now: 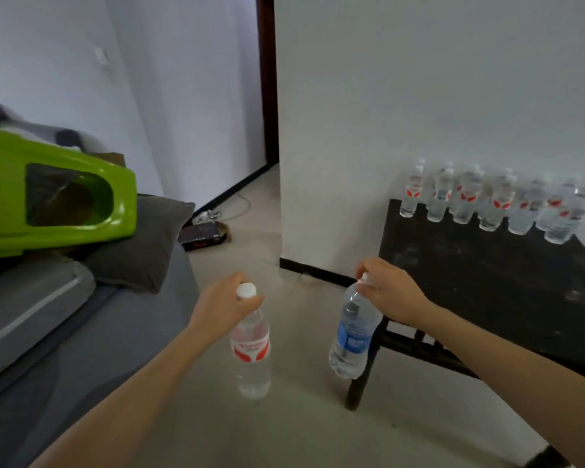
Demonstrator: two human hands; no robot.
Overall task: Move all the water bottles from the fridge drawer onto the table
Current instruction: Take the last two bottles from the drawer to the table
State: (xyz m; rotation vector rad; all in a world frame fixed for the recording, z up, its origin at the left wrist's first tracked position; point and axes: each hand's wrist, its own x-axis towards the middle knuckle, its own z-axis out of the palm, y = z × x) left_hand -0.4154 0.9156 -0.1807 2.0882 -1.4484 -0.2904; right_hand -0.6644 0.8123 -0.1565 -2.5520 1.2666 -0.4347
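Bottles in both grips, person facing the drop-off spot. Left grip [230, 305] is closed round the neck of a clear plastic water bottle with a red-and-white label [252, 352], white cap poking up above the fingers. Right grip [389, 292] is closed over the cap and neck of a clear plastic water bottle with a blue label [352, 336]. Both bottles hang cap-up with the long axis near vertical; the blue one tilts a little, base swung left.

Key relation: dark wooden tabletop [487, 282] lies ahead and to the right of both grips. Right grip is nearer: its forearm crosses the near left corner, and its bottle hangs just off the left edge, beside the leg. Red-label bottle hangs over the pale bare floor [284, 434], well left of that edge, so the left arm has the longer reach, rightward and forward.

Row of clear red-labelled water bottles [487, 197] already stands upright along the far edge by the white wall, with bare top in front of it. Probable step: carrying, just short of placing; the right bottle likely goes down first. Risk: knocking the standing row. Fridge drawer not in view, so how many bottles remain cannot be told.

Grey sofa [65, 349] with a green plastic shell [48, 197] sits at the left.
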